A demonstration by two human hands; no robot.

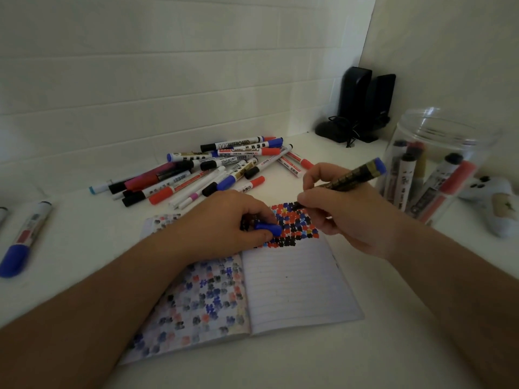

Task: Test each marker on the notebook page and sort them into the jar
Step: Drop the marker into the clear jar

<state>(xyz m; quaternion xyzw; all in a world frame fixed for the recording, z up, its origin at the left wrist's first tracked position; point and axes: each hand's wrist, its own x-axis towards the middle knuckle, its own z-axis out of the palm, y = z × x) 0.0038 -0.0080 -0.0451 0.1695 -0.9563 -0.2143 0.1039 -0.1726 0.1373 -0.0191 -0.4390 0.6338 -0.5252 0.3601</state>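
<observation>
Over the notebook (295,284), right hand (345,217) pinches marker (351,176) mid-barrel, tip on page; left hand (224,220) holds cap (268,228). Light, rigid, smooth barrel; mid-barrel grip prob. steadiest.

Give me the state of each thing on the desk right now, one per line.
Notebook: open flat, top of right page filled with colour marks.
Marker: uncapped, gripped by right hand, tip on the page.
Blue cap: off, pinched by left hand.
Jar: upright, lidless, several markers inside.
Marker pile: capped, lying loose.
</observation>
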